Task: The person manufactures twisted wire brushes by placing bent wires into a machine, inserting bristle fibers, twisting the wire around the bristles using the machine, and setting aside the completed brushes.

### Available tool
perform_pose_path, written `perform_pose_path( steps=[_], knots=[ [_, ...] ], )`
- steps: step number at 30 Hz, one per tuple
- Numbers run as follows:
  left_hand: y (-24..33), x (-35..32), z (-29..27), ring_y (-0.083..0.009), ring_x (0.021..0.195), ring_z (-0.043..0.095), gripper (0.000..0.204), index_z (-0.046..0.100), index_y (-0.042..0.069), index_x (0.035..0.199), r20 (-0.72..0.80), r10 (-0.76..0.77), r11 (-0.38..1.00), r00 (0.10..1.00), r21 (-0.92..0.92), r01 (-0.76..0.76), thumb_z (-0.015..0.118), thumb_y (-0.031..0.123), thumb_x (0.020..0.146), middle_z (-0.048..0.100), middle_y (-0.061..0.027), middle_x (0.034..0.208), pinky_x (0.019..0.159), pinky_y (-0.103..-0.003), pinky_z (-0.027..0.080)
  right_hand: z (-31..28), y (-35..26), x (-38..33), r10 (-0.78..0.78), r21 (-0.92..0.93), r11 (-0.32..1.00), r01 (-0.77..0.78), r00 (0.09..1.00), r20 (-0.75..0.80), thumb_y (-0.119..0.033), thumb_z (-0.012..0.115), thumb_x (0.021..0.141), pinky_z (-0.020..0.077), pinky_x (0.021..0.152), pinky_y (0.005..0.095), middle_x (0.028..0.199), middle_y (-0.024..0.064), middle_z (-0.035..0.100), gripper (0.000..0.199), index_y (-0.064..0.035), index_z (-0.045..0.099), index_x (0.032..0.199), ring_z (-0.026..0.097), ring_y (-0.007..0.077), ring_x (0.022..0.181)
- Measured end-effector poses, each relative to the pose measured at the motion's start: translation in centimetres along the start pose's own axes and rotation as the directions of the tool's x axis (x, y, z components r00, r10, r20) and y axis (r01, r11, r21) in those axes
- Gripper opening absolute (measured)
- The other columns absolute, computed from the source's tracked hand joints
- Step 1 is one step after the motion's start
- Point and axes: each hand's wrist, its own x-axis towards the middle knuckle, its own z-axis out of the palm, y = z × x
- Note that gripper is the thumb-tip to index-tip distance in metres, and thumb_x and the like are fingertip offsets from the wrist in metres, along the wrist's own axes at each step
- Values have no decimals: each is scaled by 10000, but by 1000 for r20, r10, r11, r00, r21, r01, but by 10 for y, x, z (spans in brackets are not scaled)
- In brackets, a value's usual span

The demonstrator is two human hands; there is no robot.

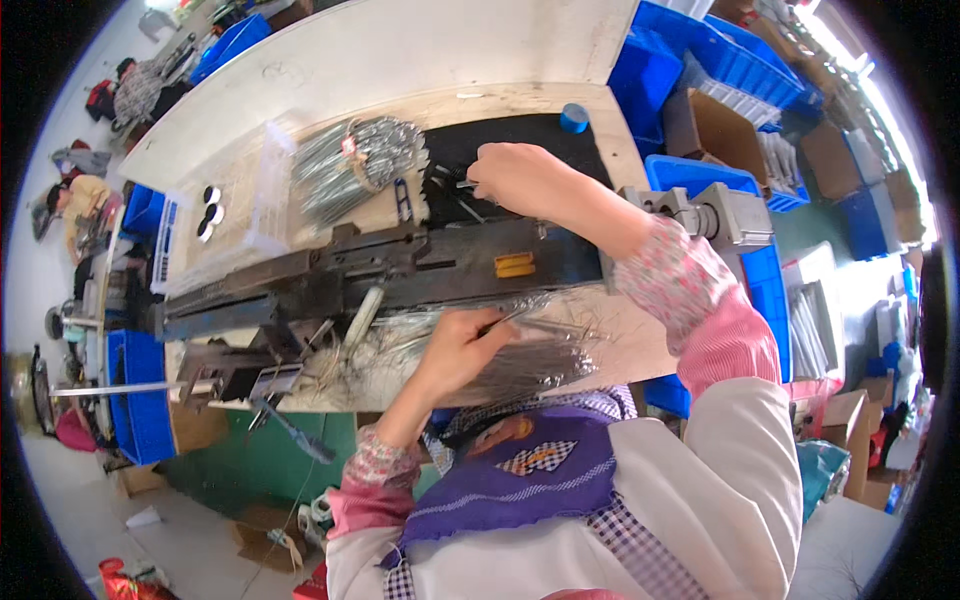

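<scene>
My left hand point(458, 352) pinches a thin metal rod point(505, 319) over a pile of silver rods point(520, 360) lying in clear plastic wrap at the bench's near edge. My right hand point(512, 175) reaches across a long dark metal machine point(400, 268) to a black mat point(520, 135), its fingers closed on a small metal piece point(462, 184); several small dark parts lie beside it. A tied bundle of silver rods point(355, 160) lies left of the mat. Both arms wear pink patterned sleeves.
Two orange blocks point(514, 264) sit on the machine. A blue roll of tape point(573, 117) stands at the mat's far edge. Blue bins point(700, 50) and cardboard boxes point(720, 125) stand to the right. A clear plastic tray point(235, 205) lies left. Another person point(75, 200) sits far left.
</scene>
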Motion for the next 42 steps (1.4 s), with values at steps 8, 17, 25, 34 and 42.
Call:
perform_pose_path(
  steps=[8,17,25,34,42],
  knots=[
    [24,79,-21,-195,542,592,263,707,1,816,-106,156,945,982,304,-117,591,237,831,603,-161,605,542,-325,430,-40,4,-63,-102,457,878,141,989,-110,-170,734,717,478,708,396,832,135,556,270,-5,580,866,585,327,795],
    [57,22,-69,-193,827,619,57,690,87,760,-23,451,184,892,981,-68,654,115,726,634,-24,739,707,-382,496,9,-35,-28,-247,271,883,384,870,-427,-56,677,711,516,690,393,748,106,605,146,-47,621,845,620,306,746],
    [-23,-37,14,-167,527,524,381,639,27,852,-686,-130,913,716,-364,-184,441,320,993,583,-83,662,485,-277,402,28,-46,0,-157,433,852,296,932,-328,-11,659,690,523,696,371,796,142,659,138,-3,659,827,640,320,757],
    [13,-32,-58,-119,425,425,553,586,-25,974,-38,141,-242,989,-970,-3,391,493,970,498,-54,584,371,-237,309,37,-41,4,-90,482,842,243,943,-320,-58,611,681,520,710,426,778,166,654,152,-42,689,810,638,356,766],
    [29,-24,-62,-115,444,419,557,563,-15,1032,-32,179,-289,983,-957,22,387,510,972,500,-52,597,406,-243,319,21,-29,8,-130,511,827,236,963,-236,-14,619,665,513,654,385,744,162,641,131,-12,669,786,631,334,702]
  ],
)
